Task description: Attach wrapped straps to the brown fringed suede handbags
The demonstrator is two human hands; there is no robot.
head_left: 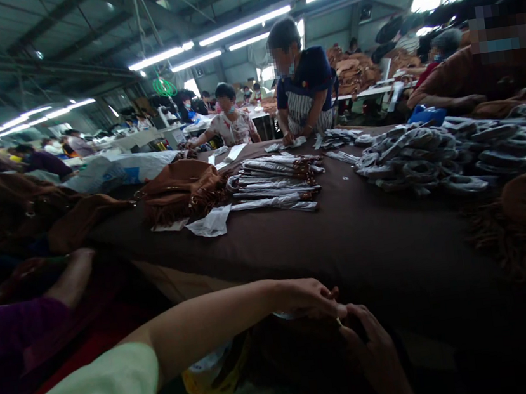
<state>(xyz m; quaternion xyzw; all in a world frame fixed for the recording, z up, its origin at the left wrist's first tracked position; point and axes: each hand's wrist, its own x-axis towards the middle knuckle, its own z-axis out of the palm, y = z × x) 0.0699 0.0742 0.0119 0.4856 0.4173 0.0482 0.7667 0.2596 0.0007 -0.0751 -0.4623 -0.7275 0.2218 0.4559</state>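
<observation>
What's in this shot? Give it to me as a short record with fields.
Setting: factory workroom, rows of tables and workers
Left hand: at the right hand's fingertips, on something too small to identify
Right hand: above dark brown material
Table: brown cloth cover
On it: fringed brown handbag, plastic-wrapped straps, coiled wrapped straps
Opposite: co-worker in striped apron

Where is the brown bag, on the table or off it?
On it: the bag lies on the dark table, right beside the wrapped straps.
</observation>
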